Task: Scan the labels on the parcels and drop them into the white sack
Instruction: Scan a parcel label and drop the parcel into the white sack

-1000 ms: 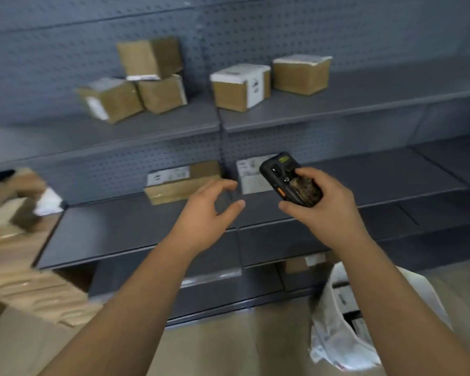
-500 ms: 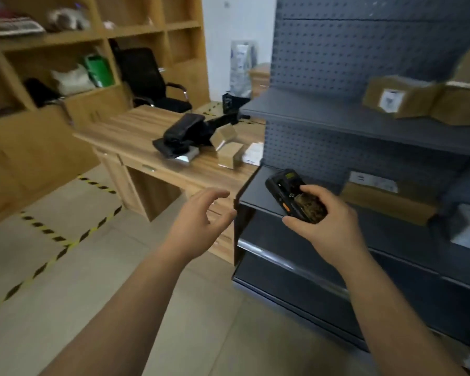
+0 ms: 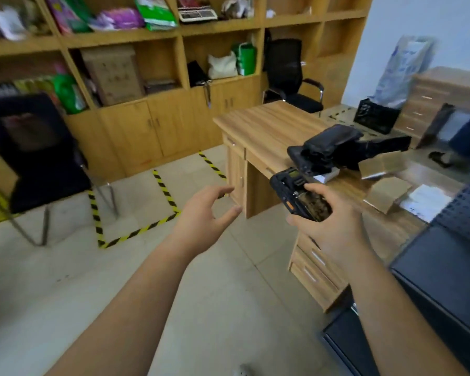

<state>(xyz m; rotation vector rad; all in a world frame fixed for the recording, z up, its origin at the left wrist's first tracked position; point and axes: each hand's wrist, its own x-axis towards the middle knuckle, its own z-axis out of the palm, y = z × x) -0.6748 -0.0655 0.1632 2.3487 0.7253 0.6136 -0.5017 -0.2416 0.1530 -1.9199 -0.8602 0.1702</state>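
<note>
My right hand grips a black handheld scanner, its small screen facing up. My left hand floats empty to the left of it, fingers loosely spread. Two small brown cardboard parcels and a white labelled packet lie on the wooden desk, to the right of the scanner. The white sack is out of view.
A black bag lies on the desk. The grey metal shelving fills the right edge. Black chairs stand at left and behind the desk. Wooden wall shelves hold bags and boxes. Yellow-black tape marks the floor.
My view has swung left, away from the grey shelves with parcels and the sack, toward the desk and the room. Both hands kept their pose, the right one holding the scanner.
</note>
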